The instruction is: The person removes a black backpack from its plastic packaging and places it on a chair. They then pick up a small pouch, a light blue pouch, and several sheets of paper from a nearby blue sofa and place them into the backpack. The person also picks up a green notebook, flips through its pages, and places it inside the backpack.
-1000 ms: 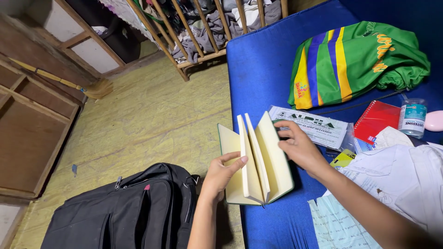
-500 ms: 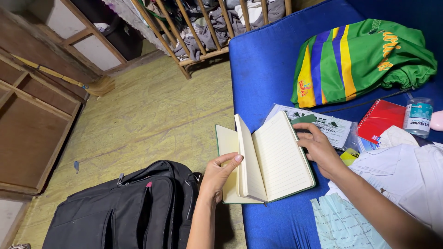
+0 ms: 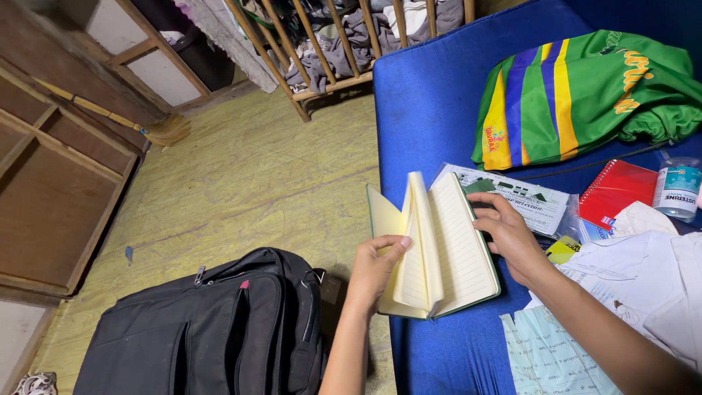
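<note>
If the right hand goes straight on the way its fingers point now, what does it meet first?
Probably the printed white paper on the blue mattress; the right hand points up-left along the open notebook edge. Depth is unclear.

Dim warm indoor light, soft shadows, sharp focus, slight edge distortion

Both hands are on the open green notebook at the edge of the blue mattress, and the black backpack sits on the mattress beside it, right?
Not quite. In the head view both hands, left hand and right hand, are on the open green notebook at the blue mattress edge, but the black backpack sits on the yellow floor, not on the mattress.
</note>
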